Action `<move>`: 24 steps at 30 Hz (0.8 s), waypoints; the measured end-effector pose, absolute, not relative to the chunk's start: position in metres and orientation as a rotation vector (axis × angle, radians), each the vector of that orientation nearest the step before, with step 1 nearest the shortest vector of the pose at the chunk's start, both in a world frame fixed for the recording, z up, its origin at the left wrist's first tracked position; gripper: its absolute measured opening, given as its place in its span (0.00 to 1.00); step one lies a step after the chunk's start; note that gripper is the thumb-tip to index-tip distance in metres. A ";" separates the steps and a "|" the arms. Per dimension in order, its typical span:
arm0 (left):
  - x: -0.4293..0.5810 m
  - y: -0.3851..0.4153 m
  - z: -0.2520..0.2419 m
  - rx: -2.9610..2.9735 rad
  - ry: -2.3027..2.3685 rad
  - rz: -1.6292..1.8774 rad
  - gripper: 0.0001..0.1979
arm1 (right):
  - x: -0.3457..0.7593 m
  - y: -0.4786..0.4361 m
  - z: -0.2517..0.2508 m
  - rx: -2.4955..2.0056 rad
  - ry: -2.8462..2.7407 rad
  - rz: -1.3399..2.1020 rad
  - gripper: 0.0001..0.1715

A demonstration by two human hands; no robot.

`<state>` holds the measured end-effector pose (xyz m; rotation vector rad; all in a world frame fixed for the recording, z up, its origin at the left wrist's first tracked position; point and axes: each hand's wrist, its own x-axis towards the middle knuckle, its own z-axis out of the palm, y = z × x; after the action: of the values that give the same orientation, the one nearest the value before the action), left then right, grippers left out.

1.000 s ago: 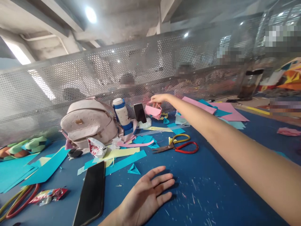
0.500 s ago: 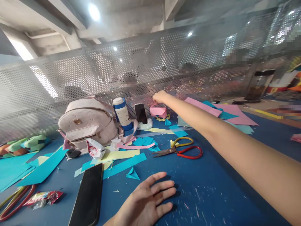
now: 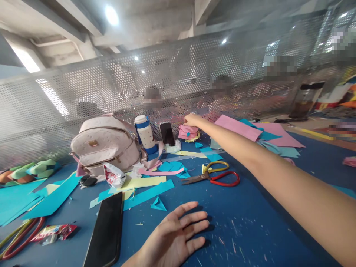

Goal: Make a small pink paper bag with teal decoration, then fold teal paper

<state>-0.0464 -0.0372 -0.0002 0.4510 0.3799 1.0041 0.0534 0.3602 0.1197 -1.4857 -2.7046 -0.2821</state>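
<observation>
My right hand (image 3: 193, 120) reaches far across the blue table (image 3: 250, 222), its bent fingers at the top of a small pink folded paper piece (image 3: 187, 132) with a blue shape on its front. Yellow zigzag paper shows under that piece. My left hand (image 3: 178, 233) lies palm up near the front edge, fingers spread, holding nothing. Scissors (image 3: 210, 176) with one yellow and one red handle rest between the two hands. A small blue folded paper (image 3: 158, 203) sits just beyond my left hand.
A black phone (image 3: 105, 231), a pink backpack (image 3: 107, 144), a white and blue bottle (image 3: 145, 134) and an upright phone (image 3: 167, 134) stand or lie left of centre. Pink sheets (image 3: 237, 127) lie at the right. A perforated metal screen (image 3: 119, 85) runs behind.
My right hand has come down slightly to the right. The pink piece beneath it now shows a blue shape on its front. My left hand has barely moved.
</observation>
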 end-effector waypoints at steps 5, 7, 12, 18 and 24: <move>-0.046 -0.038 -0.001 0.457 0.385 1.004 0.22 | 0.059 0.354 0.116 -1.401 -2.800 -0.217 0.18; -0.045 -0.038 0.000 0.460 0.391 1.000 0.22 | 0.058 0.351 0.112 -1.362 -2.816 -0.220 0.19; -0.045 -0.038 0.005 0.467 0.423 1.003 0.19 | 0.052 0.341 0.104 -1.316 -2.789 -0.313 0.19; -0.045 -0.041 0.001 0.474 0.385 1.001 0.21 | 0.047 0.329 0.102 -1.323 -2.676 -0.507 0.20; -0.046 -0.038 0.000 0.459 0.400 1.003 0.21 | 0.052 0.313 0.124 -1.328 -2.679 -0.533 0.19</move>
<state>-0.0461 -0.0381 -0.0002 0.4590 0.4002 1.0030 0.0517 0.3131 0.1239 -1.3276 -2.6790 -0.5332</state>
